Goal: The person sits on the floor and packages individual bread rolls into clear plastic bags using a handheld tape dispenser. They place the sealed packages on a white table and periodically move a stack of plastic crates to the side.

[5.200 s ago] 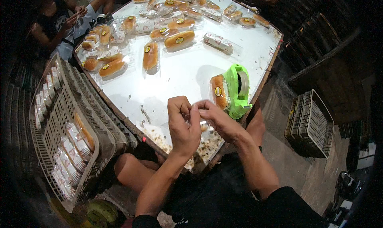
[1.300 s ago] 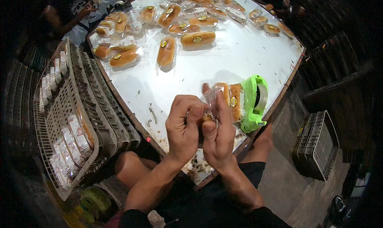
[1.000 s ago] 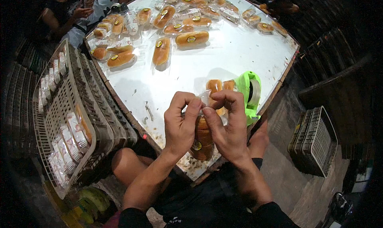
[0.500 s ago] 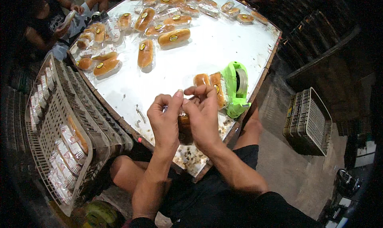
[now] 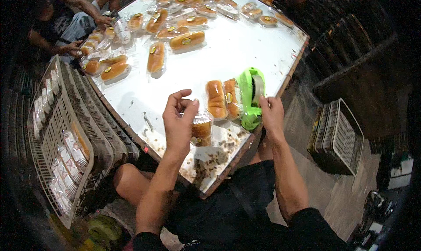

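Close to the table's near corner, a brown bread roll in a clear bag (image 5: 201, 130) lies on the white surface. My left hand (image 5: 177, 119) is at its far end, fingers curled and thumb against the plastic, index finger raised. My right hand (image 5: 272, 115) is at the right side of a green tape dispenser (image 5: 247, 95) holding a roll of tape (image 5: 258, 86). Its fingers are bent together; what they pinch, if anything, is hidden. Left of the dispenser, two bagged rolls lie side by side, the nearer-left bagged roll (image 5: 216, 99) touching a labelled bagged roll (image 5: 231, 97).
Many bagged rolls (image 5: 187, 41) cover the far part of the white table (image 5: 263, 44). A crate of packed bread (image 5: 85, 150) stands at the left, stacked crates (image 5: 337, 137) on the floor at the right. A co-worker's hand (image 5: 104, 22) reaches over the far-left rolls.
My right hand has left the bag and moved right to the tape dispenser. My left hand stays at the bag. The co-worker's hands have come down to the rolls at the far left.
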Available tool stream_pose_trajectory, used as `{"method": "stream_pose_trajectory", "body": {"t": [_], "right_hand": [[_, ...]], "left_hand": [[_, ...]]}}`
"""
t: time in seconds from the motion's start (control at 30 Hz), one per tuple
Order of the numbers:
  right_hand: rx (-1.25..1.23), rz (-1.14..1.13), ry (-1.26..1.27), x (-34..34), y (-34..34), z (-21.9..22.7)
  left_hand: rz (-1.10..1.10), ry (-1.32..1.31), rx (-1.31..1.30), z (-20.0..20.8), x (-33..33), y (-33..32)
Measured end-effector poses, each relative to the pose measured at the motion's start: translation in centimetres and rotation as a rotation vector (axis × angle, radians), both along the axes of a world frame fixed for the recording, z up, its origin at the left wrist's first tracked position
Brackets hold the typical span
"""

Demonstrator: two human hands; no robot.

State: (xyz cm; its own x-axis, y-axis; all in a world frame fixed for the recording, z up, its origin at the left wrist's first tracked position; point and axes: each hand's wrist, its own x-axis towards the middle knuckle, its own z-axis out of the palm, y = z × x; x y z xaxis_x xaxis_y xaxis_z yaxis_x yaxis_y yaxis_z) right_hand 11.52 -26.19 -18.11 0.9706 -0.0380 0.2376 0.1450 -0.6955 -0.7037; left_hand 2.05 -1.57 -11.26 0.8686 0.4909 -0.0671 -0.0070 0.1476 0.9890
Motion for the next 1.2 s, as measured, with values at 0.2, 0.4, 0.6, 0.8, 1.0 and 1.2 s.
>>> {"method": "stream_pose_trajectory", "body": {"t": [0.2,0.4,0.6,0.8,1.0,1.2], "right_hand": [[-0.106,-0.087,0.170,-5.8,-1.6,0.3],[0.471,0.377,0.061,-11.1,7.7,3.8],[0.581,0.435,-0.045,-9.9,14.2,6.5],[0.723,0.603,0.615,-7.8,11.6,6.3],[0.836,0.554,1.187,-7.5,10.9,3.9],[0.123,0.651,0.307,-3.0,12.5,3.0]], "left_hand": [[-0.147,-0.127,-0.399,0.6,-1.7,-2.2],[0.013,-0.064,-0.078,-0.9,-0.6,-1.6],[0.175,-0.116,0.139,-1.2,-2.3,-1.3],[-0.020,-0.240,0.256,0.6,-3.9,-0.8],[0.075,-0.087,-0.786,-0.7,-2.7,1.6],[0.160,-0.150,-0.005,-5.6,0.2,0.3]]}}
